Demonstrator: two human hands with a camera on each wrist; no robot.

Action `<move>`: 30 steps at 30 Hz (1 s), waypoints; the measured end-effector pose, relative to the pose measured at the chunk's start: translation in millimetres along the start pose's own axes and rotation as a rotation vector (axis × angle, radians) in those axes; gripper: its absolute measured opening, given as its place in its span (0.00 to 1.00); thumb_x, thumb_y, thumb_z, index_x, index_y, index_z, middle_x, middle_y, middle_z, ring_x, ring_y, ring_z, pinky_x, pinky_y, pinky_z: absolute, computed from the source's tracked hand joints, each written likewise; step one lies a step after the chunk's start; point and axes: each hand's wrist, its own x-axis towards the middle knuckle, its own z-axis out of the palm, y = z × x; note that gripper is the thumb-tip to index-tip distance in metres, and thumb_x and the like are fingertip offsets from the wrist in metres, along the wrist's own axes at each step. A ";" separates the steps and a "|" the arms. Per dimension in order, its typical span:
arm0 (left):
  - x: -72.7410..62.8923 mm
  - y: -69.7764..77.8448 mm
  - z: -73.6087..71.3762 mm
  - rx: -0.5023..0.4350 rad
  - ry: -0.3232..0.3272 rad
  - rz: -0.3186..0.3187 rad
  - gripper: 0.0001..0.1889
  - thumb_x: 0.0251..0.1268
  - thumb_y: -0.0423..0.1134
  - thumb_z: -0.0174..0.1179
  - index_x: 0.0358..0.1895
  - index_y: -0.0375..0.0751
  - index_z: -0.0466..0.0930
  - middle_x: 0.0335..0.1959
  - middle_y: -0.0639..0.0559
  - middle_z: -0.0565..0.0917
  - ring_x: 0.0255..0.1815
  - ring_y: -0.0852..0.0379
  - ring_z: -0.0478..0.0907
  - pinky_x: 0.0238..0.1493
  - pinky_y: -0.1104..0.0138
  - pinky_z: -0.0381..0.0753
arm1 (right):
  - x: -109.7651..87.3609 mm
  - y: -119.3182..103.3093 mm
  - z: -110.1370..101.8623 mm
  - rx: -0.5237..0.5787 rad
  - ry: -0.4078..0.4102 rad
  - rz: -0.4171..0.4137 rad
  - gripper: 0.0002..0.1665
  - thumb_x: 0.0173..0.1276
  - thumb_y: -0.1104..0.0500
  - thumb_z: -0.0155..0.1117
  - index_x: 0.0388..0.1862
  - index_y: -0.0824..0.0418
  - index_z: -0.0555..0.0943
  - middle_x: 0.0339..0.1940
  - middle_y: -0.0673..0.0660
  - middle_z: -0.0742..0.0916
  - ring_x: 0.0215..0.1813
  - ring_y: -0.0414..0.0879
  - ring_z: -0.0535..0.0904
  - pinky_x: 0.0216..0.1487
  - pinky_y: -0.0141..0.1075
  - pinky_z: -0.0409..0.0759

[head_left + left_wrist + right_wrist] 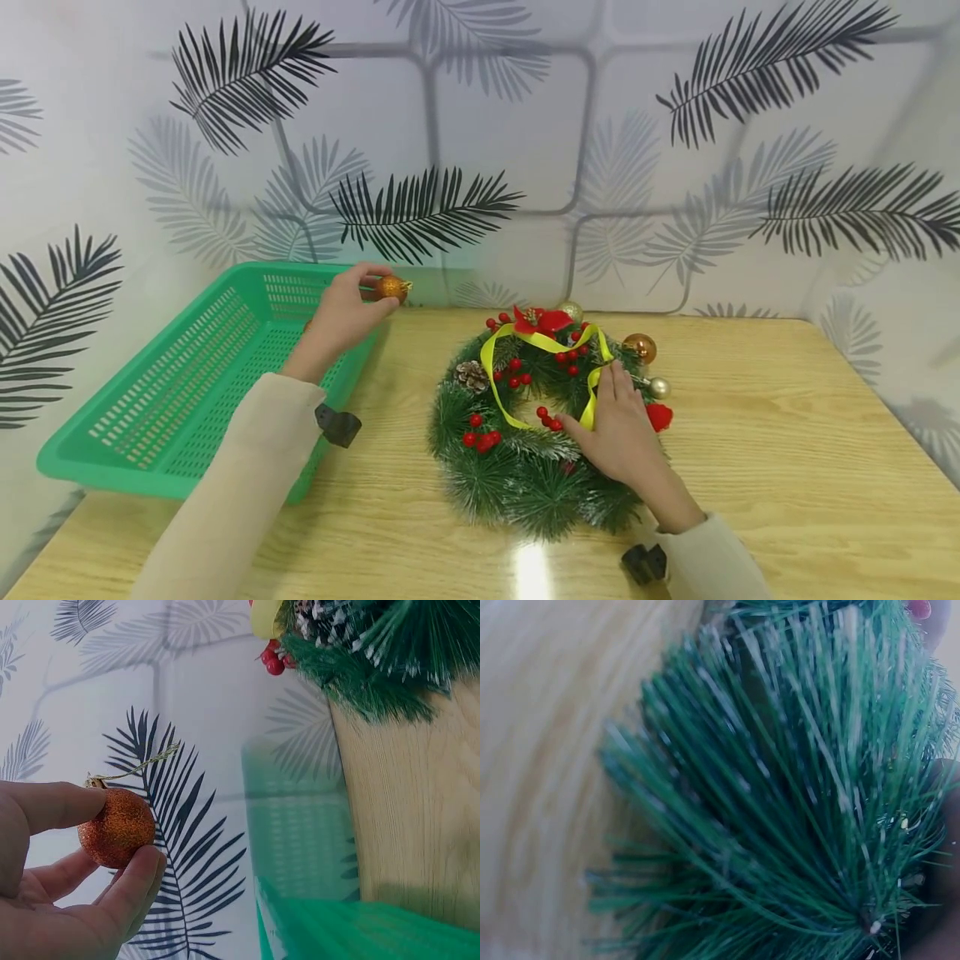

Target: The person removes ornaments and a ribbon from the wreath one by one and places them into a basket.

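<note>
My left hand pinches an orange glitter bauble between thumb and fingers, above the right rim of the green basket. A thin gold string loop trails from the bauble's cap. On the table lies a green wreath with red berries, a pinecone and a red flower. My right hand rests on the wreath's right side, its fingers extended over the yellow ribbon. Green needles fill most of the right wrist view, partly hiding that hand.
At the wreath's upper right sit a copper bauble, a small pale gold bauble and a gold glitter bauble. The wooden table meets a leaf-patterned backdrop at its far edge.
</note>
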 end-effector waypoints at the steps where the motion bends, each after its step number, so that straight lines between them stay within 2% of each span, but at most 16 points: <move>1: -0.6 -0.5 -2.2 0.009 0.002 -0.005 0.24 0.69 0.36 0.54 0.67 0.39 0.65 0.63 0.36 0.69 0.63 0.41 0.70 0.55 0.50 0.77 | 0.2 0.1 0.0 -0.002 0.001 -0.001 0.55 0.69 0.42 0.56 0.71 0.82 0.45 0.73 0.78 0.50 0.74 0.72 0.45 0.72 0.61 0.49; 6: -4.6 -3.0 -14.1 0.039 0.018 -0.012 0.24 0.69 0.36 0.53 0.67 0.39 0.65 0.62 0.36 0.69 0.63 0.41 0.70 0.53 0.50 0.77 | 0.9 -0.3 -0.9 -0.007 0.010 -0.004 0.55 0.68 0.42 0.56 0.71 0.82 0.46 0.73 0.78 0.51 0.74 0.72 0.45 0.72 0.61 0.50; 15: -10.3 -11.0 -33.4 0.038 0.017 -0.018 0.25 0.68 0.37 0.53 0.67 0.38 0.64 0.63 0.34 0.68 0.64 0.39 0.70 0.54 0.49 0.76 | 0.1 -2.2 -3.6 0.002 0.005 0.000 0.55 0.68 0.42 0.56 0.71 0.82 0.45 0.73 0.78 0.50 0.74 0.72 0.45 0.72 0.61 0.49; 23: -13.5 -25.2 -48.2 0.072 0.018 -0.062 0.27 0.68 0.39 0.53 0.69 0.38 0.61 0.65 0.32 0.66 0.65 0.38 0.68 0.52 0.50 0.76 | -0.6 -0.3 -1.2 -0.006 0.009 0.001 0.55 0.68 0.42 0.56 0.71 0.82 0.45 0.73 0.78 0.51 0.74 0.72 0.45 0.71 0.61 0.50; 30: -18.2 -40.1 -56.2 0.086 0.023 -0.074 0.27 0.69 0.38 0.52 0.68 0.34 0.61 0.63 0.29 0.66 0.64 0.34 0.67 0.54 0.46 0.74 | 0.1 0.3 1.0 -0.010 0.025 -0.003 0.55 0.68 0.42 0.57 0.71 0.82 0.47 0.73 0.78 0.52 0.74 0.72 0.46 0.71 0.61 0.51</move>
